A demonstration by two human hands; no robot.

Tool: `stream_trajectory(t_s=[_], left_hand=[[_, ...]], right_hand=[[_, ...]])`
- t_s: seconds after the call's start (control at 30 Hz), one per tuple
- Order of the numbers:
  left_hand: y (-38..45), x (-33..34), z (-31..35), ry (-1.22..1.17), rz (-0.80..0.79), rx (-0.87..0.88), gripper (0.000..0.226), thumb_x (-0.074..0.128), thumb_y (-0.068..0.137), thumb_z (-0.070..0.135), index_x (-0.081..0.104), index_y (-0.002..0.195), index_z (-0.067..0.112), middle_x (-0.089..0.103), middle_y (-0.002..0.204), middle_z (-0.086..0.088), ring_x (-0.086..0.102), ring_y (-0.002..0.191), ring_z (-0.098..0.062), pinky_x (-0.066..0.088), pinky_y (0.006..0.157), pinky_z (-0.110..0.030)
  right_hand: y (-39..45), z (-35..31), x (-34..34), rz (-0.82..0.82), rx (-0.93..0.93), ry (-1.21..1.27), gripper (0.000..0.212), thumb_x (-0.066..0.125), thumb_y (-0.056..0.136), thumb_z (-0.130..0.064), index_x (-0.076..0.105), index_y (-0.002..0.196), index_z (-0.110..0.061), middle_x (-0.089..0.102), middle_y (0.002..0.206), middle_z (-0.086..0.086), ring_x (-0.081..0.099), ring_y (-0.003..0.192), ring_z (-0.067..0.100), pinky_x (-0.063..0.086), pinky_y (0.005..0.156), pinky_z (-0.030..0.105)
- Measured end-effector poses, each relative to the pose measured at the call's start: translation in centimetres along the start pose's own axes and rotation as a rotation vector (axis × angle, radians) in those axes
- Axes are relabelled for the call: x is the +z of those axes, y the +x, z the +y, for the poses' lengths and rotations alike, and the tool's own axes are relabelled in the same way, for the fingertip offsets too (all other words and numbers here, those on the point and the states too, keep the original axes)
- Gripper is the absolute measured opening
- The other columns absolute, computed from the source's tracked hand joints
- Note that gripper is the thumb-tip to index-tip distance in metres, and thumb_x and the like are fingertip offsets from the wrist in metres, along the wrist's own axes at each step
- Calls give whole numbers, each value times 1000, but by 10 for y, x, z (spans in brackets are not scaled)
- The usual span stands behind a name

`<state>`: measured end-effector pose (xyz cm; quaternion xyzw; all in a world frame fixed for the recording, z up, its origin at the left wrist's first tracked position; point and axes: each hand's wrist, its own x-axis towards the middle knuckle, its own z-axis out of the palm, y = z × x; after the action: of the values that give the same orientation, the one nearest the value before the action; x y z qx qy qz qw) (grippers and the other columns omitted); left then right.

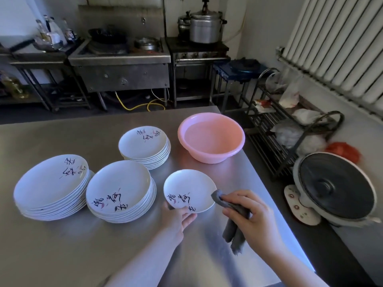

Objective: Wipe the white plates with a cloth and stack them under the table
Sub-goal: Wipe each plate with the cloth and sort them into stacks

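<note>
A: What's written on the plates?

B: Black brush characters with pink strokes; I can't read them.

A: And the hands?

B: Lower centre, the left hand (176,217) grips the near rim of a single white plate (189,190) on the steel table (62,255). The right hand (251,216) clutches a grey cloth (234,218) touching its right rim.

A: The other plates?

B: Three stacks (122,189) left, pink basin (211,137) above.

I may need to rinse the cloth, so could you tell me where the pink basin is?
The pink basin stands at the table's far right corner, just right of the small plate stack.
</note>
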<state>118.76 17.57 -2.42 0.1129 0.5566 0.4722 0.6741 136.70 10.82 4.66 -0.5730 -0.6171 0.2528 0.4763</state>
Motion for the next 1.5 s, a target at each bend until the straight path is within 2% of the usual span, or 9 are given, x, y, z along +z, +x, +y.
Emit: stream_trajectory(t_s=[0.23, 0.43, 0.57, 0.73, 0.87, 1.0, 1.23, 1.4, 1.5], left_hand=[[0, -5, 10, 215, 17, -67, 49, 59, 85, -11, 54, 129, 8, 65, 118, -8, 63, 96, -17, 52, 89, -34], [-21, -13, 107, 500, -66, 534, 23, 64, 87, 1, 71, 100, 18, 72, 98, -1, 68, 95, -22, 53, 77, -29], [31, -31, 185, 902, 160, 812, 21, 61, 88, 10, 69, 96, 28, 70, 99, 12, 65, 85, -10, 45, 72, -25], [102, -63, 224, 1312, 354, 683, 25, 53, 92, 23, 62, 115, 30, 61, 121, 10, 59, 107, -16, 48, 88, -32], [129, -73, 231, 1430, 371, 598, 30, 52, 95, 33, 56, 124, 27, 56, 125, 6, 57, 110, -18, 44, 84, -31], [143, -77, 234, 1453, 382, 542, 30, 57, 93, 40, 54, 116, 21, 55, 119, 2, 59, 104, -20, 45, 81, -32], [161, -80, 237, 1391, 440, 447, 40, 62, 81, 40, 60, 102, 7, 62, 102, -12, 64, 92, -30, 51, 75, -34], [166, -79, 241, 1137, 366, 360, 29, 65, 81, 21, 45, 60, 15, 50, 64, -10, 48, 59, -30, 30, 53, -26], [167, -71, 247, 919, 371, 442, 13, 63, 82, 15, 52, 75, 12, 62, 84, -18, 65, 68, -35, 51, 59, -31]], right_hand=[[2, -2, 14, -4, 33, 18, 38, 80, 73, 3, 76, 87, -32, 66, 98, -15, 65, 90, 4, 42, 79, 7], [43, -20, 42, 50, 13, 22, 40, 75, 78, 3, 73, 91, -34, 64, 100, -17, 64, 89, 2, 41, 78, 6], [78, -30, 74, 14, -35, -33, 37, 70, 80, 3, 73, 95, -31, 63, 103, -14, 66, 66, 3, 52, 75, 19], [113, -39, 114, -61, -32, -12, 26, 67, 88, -3, 72, 96, -27, 59, 103, -4, 61, 40, 15, 52, 50, 24], [135, -38, 143, 8, -101, -102, 34, 73, 78, 7, 75, 93, -24, 61, 97, -8, 66, 66, 7, 45, 73, 9], [148, -38, 163, 29, -104, -163, 37, 76, 71, 11, 77, 95, -17, 62, 94, -9, 60, 86, -2, 38, 79, 1], [151, -43, 177, 41, -88, -87, 36, 71, 74, 16, 75, 93, -15, 63, 95, 2, 61, 59, 4, 39, 61, -1], [148, -41, 181, 48, -58, -120, 36, 73, 74, 13, 76, 94, -18, 63, 96, -2, 60, 68, -6, 38, 68, -1], [145, -43, 178, 54, -38, -106, 32, 72, 77, 10, 75, 92, -17, 62, 96, -3, 61, 62, 0, 39, 65, 0]])
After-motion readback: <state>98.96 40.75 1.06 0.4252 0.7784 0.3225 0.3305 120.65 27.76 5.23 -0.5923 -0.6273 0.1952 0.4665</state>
